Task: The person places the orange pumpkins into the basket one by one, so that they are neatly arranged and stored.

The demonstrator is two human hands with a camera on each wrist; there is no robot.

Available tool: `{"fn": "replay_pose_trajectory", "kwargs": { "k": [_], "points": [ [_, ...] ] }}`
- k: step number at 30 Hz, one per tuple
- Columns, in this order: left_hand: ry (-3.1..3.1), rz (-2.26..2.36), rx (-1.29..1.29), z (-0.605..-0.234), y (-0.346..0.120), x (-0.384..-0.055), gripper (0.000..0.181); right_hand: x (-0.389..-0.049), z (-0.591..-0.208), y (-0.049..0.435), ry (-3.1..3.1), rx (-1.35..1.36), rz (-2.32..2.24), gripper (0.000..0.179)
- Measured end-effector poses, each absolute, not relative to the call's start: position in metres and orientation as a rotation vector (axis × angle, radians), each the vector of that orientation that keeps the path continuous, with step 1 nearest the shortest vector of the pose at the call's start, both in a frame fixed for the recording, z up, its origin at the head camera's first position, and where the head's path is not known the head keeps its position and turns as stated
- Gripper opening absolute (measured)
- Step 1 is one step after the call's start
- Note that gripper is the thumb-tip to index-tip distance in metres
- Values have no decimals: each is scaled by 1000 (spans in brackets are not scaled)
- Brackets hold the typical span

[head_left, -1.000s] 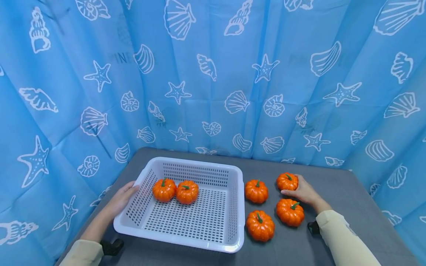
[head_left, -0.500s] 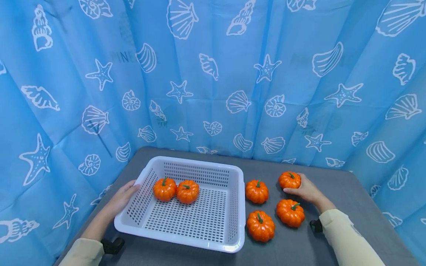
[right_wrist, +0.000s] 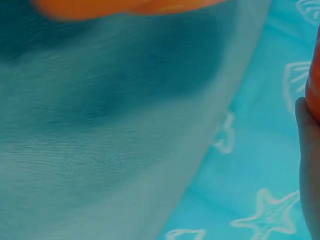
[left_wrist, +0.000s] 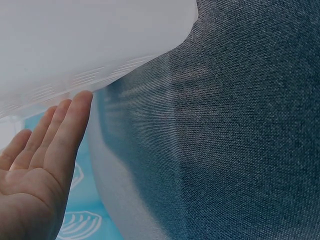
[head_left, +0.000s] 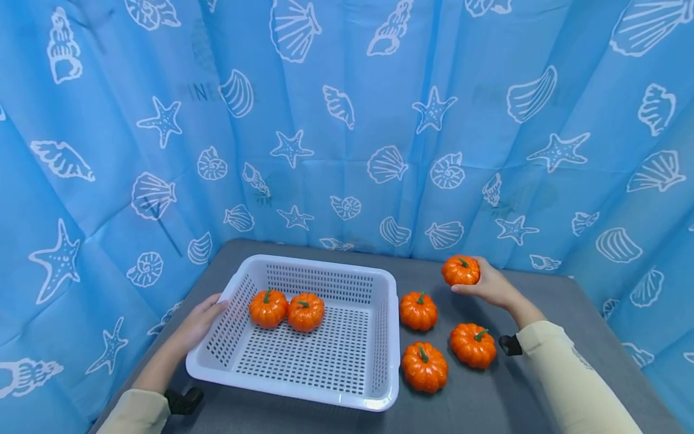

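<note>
My right hand [head_left: 493, 286] grips a small orange pumpkin [head_left: 460, 270] with a green stem, raised off the table near its back edge. In the right wrist view, only a strip of that pumpkin [right_wrist: 313, 92] and a finger [right_wrist: 307, 145] show at the right edge. Against the left side of a white perforated plastic basket [head_left: 303, 389] rests my left hand [head_left: 197, 325]. The left wrist view shows its fingers [left_wrist: 70, 130] fairly straight, the tips at the basket's outer wall [left_wrist: 90, 40]. Inside the basket, two pumpkins, one left [head_left: 268, 309] and one right [head_left: 306, 313], sit side by side.
Right of the basket, three more pumpkins stand on the grey cloth-covered table [head_left: 575, 343]: a back one [head_left: 418, 311], a front one [head_left: 425, 367] and a right one [head_left: 473, 345]. A blue shell-print curtain [head_left: 347, 120] hangs behind the table and along its sides.
My right hand has lifted the rear right pumpkin off the table and moved it up and slightly left. The left hand, the basket and the other pumpkins stay in place.
</note>
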State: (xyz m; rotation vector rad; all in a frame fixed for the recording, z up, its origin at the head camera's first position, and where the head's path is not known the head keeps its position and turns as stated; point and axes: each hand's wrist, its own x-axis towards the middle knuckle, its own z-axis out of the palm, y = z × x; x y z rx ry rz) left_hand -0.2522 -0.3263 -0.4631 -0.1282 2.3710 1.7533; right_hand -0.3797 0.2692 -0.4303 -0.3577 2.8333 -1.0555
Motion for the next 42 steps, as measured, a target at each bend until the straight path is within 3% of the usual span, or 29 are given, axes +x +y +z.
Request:
{"fn": "replay_pose_trajectory", "kwargs": {
  "k": [16, 31, 42],
  "points": [
    [2348, 1773, -138, -464, -326, -251, 62, -385, -395, 202, 2845, -656, -1016, 90],
    [2359, 1772, -136, -462, -326, -252, 59, -381, -386, 152, 2769, -916, -1015, 89],
    [2377, 1773, -142, -463, -324, -252, 58, -375, -390, 117, 2680, -962, -954, 91]
  ]
}}
